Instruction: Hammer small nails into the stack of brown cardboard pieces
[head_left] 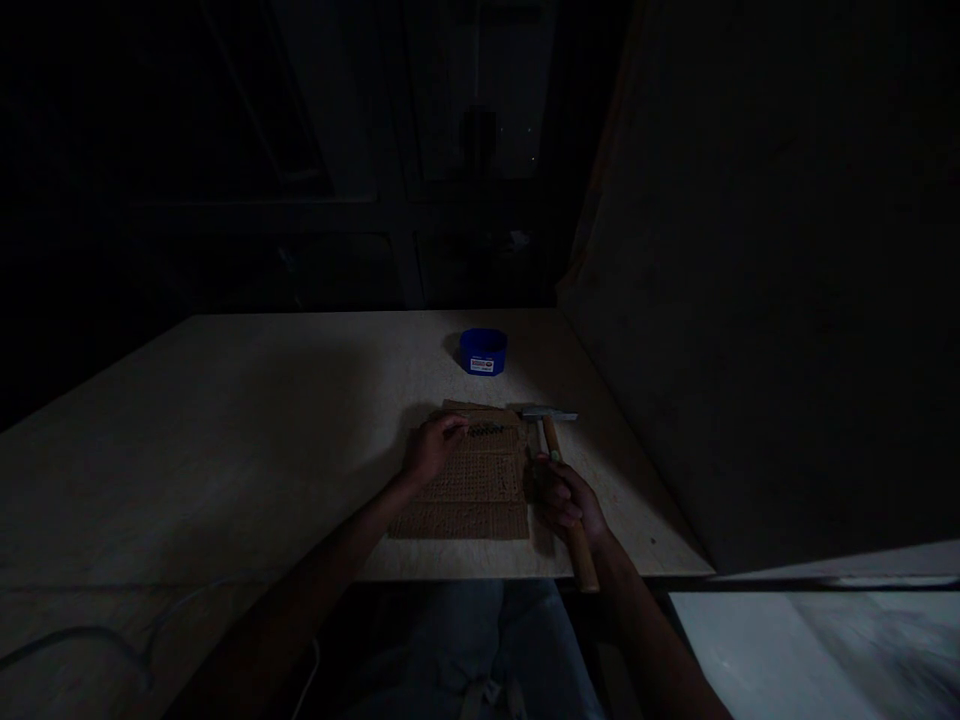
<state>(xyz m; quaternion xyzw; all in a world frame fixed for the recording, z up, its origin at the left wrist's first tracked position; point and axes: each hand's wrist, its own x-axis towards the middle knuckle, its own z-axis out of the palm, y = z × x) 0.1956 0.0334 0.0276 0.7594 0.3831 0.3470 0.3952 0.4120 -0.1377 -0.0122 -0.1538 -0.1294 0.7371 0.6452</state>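
Observation:
My right hand (564, 497) is wrapped round the wooden handle of a hammer (551, 435), whose metal head points away from me at the right of a cardboard piece (465, 490). The cardboard lies on the table and is covered with rows of small holes or marks. Near its far edge is a row of small dark pieces (486, 430), too small and dim to name. My left hand (433, 447) rests over the cardboard's far left part, thumb and fingertips pinched together at the end of that row. Whatever sits between those fingertips is too small to make out.
A blue plastic container (483, 352) with a white label stands beyond the cardboard on the pale table (300, 400). A tall dark panel (750, 300) rises along the right side. A cable (82, 632) lies at the lower left. The room is very dark.

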